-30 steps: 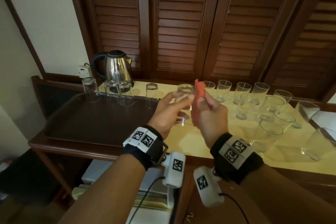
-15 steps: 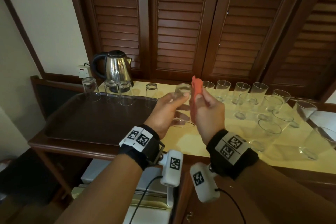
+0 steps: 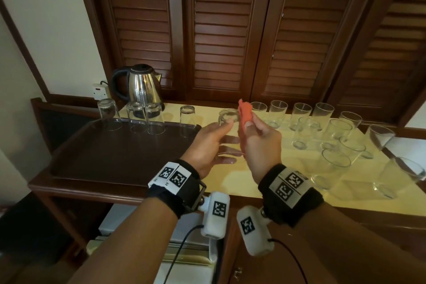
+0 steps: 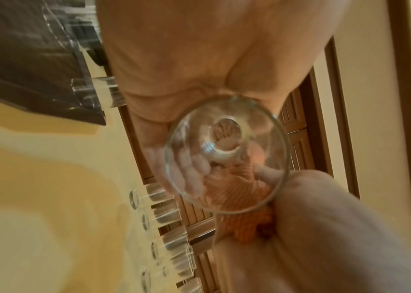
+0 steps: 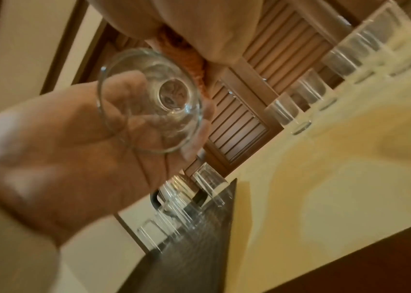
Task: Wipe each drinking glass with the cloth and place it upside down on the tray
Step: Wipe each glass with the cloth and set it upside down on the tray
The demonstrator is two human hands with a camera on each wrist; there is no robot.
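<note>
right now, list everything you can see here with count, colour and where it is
glass being wiped: one, clear, held above the counter between the hands
cloth: one, orange, against the held glass
upside-down glasses: four, clear, along the tray's far edge
upright glasses: about a dozen, clear, on the counter's right half
tray: one, dark brown, left part of the counter
counter: one, pale yellow top with dark wood edge
kettle: one, steel with black handle, behind the tray
wall socket: one, white, left of the kettle
shutters: dark brown, behind the counter
left hand: holds the glass
right hand: pinches the cloth
</note>
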